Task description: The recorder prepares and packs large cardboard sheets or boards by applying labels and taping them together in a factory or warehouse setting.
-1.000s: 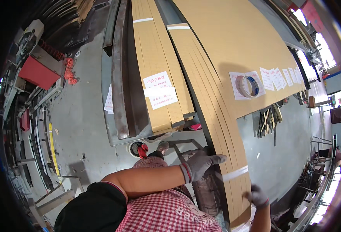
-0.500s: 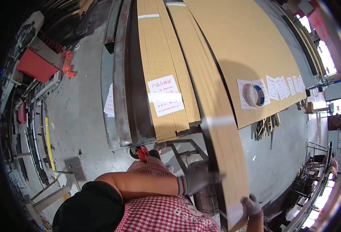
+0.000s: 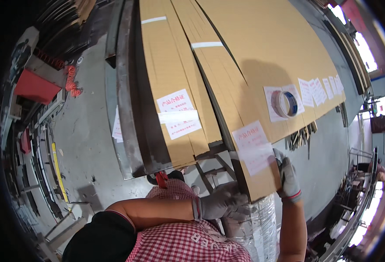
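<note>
My right hand [image 3: 288, 177], in a grey glove, is closed on the right edge of a long cardboard-wrapped piece [image 3: 264, 185] near its near end. A white printed label [image 3: 252, 148] lies on top of that end, beside my right fingers. My left hand [image 3: 225, 203], also gloved in grey, is at the near left corner of the same piece, its fingers apart. Whether they touch its underside I cannot tell. A second cardboard-wrapped piece [image 3: 168, 74] lies to the left, with a similar label [image 3: 179, 126] under a pale strip of tape.
A tape roll [image 3: 285, 105] rests on a wide cardboard sheet [image 3: 266, 39] at the right, near several loose labels [image 3: 312, 92]. Dark metal profiles [image 3: 129, 100] run along the left. A plastic-wrapped bundle [image 3: 262, 222] stands below the piece's near end. A red box [image 3: 38, 91] is far left.
The cardboard-wrapped piece has slid away from me alongside the other one, and its label now shows fully. My right hand has moved away from me with it; my left has stayed close by.
</note>
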Action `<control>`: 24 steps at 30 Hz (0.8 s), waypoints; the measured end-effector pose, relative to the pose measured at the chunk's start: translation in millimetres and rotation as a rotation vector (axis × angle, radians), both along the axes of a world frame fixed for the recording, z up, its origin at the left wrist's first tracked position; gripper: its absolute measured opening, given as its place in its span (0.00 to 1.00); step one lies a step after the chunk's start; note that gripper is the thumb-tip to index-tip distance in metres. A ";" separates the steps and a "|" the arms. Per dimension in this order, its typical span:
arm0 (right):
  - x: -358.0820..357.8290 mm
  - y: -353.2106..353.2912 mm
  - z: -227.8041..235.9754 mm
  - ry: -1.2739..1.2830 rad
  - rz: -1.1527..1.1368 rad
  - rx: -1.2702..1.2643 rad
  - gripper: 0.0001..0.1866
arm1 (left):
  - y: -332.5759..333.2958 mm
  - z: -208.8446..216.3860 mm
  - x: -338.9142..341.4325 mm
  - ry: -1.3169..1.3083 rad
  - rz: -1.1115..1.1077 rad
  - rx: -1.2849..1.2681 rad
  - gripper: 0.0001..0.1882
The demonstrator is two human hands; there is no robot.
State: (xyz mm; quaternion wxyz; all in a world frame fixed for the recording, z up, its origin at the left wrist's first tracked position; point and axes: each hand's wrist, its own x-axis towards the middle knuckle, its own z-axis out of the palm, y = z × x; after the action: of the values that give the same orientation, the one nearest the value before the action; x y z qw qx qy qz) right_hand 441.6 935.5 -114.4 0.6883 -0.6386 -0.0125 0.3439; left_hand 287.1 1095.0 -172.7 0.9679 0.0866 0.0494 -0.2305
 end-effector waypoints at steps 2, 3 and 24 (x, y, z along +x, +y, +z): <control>-14.2 -11.3 4.7 -0.040 0.039 -0.056 0.21 | 2.2 -4.9 9.0 0.127 -0.067 -0.131 0.30; -23.2 -33.9 0.3 -0.032 0.022 -0.068 0.21 | 0.1 -5.9 11.9 0.243 -0.116 -0.255 0.28; -46.9 -315.2 -104.7 0.463 0.064 -0.250 0.40 | -14.9 -7.6 70.5 0.494 0.704 0.170 0.11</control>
State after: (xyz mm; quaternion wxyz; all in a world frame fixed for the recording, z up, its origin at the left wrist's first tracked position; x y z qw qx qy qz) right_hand 394.7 620.4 -219.1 0.5774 -0.6223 0.1673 0.5014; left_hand 357.6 1080.1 -180.3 0.9361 0.0860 0.3248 0.1043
